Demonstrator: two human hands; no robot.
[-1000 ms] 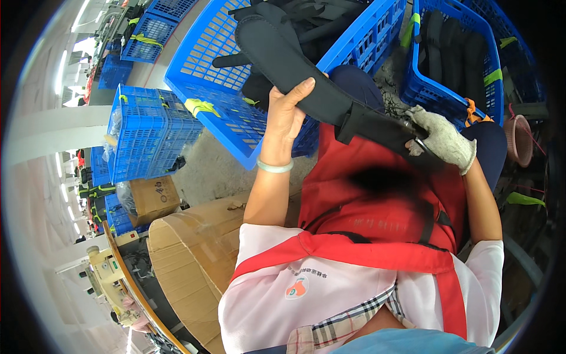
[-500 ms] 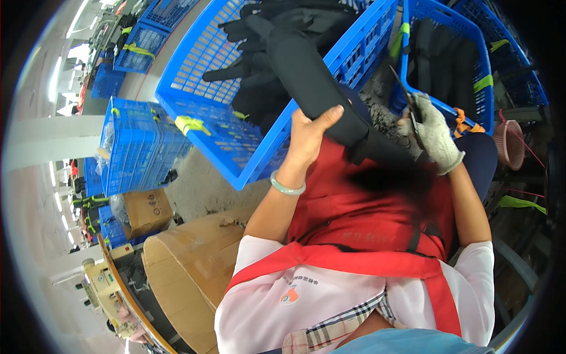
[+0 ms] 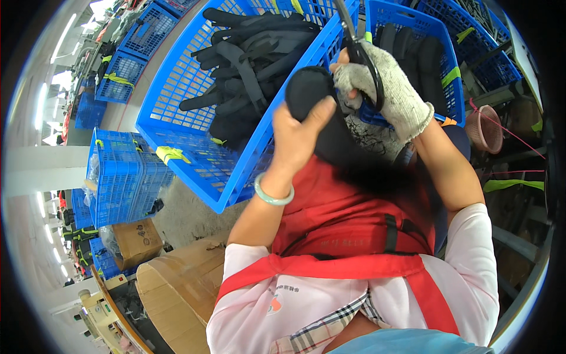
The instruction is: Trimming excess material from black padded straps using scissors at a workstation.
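My left hand, bare and with a pale green bangle at the wrist, grips a black padded fabric strip, thumb on top near its rounded far end. The strip runs back toward my lap, where its near part is dark and blurred. My right hand wears a whitish knit glove and holds scissors with dark handles, the blades pointing away from me. The gloved fingers are close beside the strip's far end; whether they touch it I cannot tell.
A large blue crate with many black strips stands ahead on the left. Another blue crate of dark pieces is ahead on the right. Near it hangs a pink basket. Cardboard lies at my left, with stacked blue crates beyond.
The strip has been drawn back, bringing its rounded end to my left hand. My right hand has moved left with the scissors, up beside that end. The whole view has shifted slightly.
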